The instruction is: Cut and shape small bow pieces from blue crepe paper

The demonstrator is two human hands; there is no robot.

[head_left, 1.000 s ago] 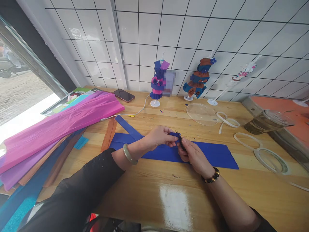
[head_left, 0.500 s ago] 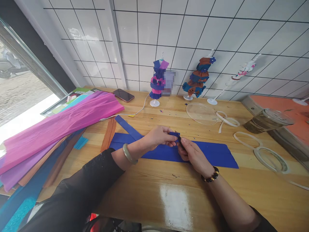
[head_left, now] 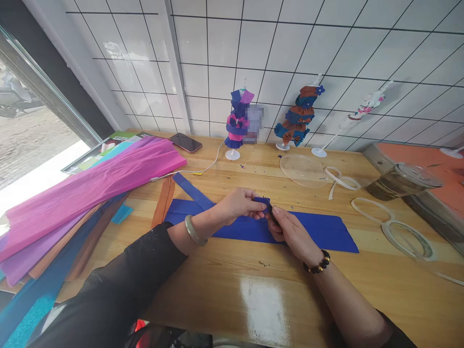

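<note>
My left hand [head_left: 243, 205], a bangle at its wrist, pinches a small piece of blue crepe paper [head_left: 261, 200] between thumb and fingers. My right hand [head_left: 288, 227] is closed around dark scissors [head_left: 272, 214], mostly covered by the fingers; their tips meet the right edge of the small piece. Below both hands a wide strip of blue crepe paper [head_left: 322, 231] lies flat on the wooden table [head_left: 203, 285]. A narrower blue strip [head_left: 194, 191] slants out from behind my left hand, its lower end lying over the wide one.
Pink crepe paper [head_left: 108, 181] tops a colourful pile at left. Behind stand a phone [head_left: 186, 143], a pink-and-blue paper-dressed stand [head_left: 237, 123] and an orange-and-blue one [head_left: 295, 118]. To the right are a clear disc [head_left: 302, 170], tape rolls [head_left: 408, 238] and a lidded cup [head_left: 402, 181].
Both hands stay nearly where they were, with the small blue piece still pinched. The scissors at its edge have shifted only very slightly.
</note>
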